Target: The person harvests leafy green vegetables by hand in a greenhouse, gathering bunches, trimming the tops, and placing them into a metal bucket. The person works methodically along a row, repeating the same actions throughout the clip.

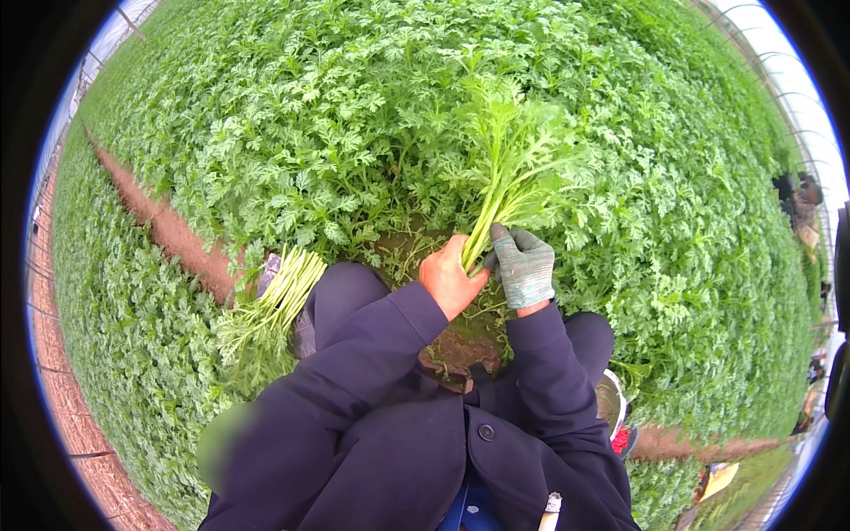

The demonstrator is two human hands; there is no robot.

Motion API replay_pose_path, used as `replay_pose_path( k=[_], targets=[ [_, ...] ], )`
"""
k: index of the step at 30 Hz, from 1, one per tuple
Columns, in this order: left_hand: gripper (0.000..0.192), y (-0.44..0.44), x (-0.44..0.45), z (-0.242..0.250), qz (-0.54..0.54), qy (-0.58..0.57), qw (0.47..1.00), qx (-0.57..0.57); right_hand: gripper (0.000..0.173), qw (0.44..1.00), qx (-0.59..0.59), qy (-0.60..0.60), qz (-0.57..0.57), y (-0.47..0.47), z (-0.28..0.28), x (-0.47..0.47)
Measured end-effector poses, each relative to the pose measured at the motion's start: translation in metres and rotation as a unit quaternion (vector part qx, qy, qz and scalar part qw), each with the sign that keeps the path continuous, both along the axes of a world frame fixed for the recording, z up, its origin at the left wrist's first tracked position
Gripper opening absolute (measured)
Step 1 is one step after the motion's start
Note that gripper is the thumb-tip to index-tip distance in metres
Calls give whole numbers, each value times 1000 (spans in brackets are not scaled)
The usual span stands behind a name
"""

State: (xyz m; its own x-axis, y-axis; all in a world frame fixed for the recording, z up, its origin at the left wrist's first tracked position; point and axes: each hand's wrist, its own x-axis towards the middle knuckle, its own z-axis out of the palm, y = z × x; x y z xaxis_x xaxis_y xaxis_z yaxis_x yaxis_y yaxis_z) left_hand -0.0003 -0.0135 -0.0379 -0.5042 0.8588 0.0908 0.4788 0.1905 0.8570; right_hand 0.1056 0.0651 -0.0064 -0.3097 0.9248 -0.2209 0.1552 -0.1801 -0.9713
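Note:
A bunch of long-stemmed leafy greens [498,189] stands tilted in front of me, leaves pointing away. My bare left hand [453,277] is closed around the lower stems. Beside it my right hand [523,265], in a grey-green knit glove, has its thumb and fingers at the same stems near their cut ends; whether it grips any is partly hidden. Another bunch of cut greens [282,285] lies left of my left knee, stem ends away from me and leaves towards me.
Dense rows of growing greens [332,99] surround me. Bare soil with trimmings [465,338] lies between my knees. A soil furrow [166,226] runs at the left. A person [800,199] is at the far right, by the tunnel frame. A lit cigarette [551,510] shows at the bottom.

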Motion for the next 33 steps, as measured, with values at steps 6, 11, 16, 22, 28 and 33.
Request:
replay_pose_path(
  k=[6, 11, 16, 22, 28, 33],
  targets=[
    [45, 2, 0, -8, 6, 5, 1000, 14, 28, 996, -28, 76, -38, 1, 5, 2],
    [40, 7, 3, -21, -5, -96, 992, 79, 26, 997, -43, 56, -31, 5, 13, 1],
    [28, 10, 2, -32, -28, -272, 960, 54, 15, 995, 92, 11, 29, -19, 13, 8],
    [20, 13, 0, -28, -41, -447, 888, 98, 9, 977, 58, 13, 204, -37, 24, 34],
    [18, 5, -6, -8, -65, -450, 891, 5, 19, 978, 130, 162, -35, -12, 35, 35],
    [24, 6, -4, -5, -92, -380, 920, 13, 30, 945, 283, -161, 40, 9, 25, 20]
  ],
)
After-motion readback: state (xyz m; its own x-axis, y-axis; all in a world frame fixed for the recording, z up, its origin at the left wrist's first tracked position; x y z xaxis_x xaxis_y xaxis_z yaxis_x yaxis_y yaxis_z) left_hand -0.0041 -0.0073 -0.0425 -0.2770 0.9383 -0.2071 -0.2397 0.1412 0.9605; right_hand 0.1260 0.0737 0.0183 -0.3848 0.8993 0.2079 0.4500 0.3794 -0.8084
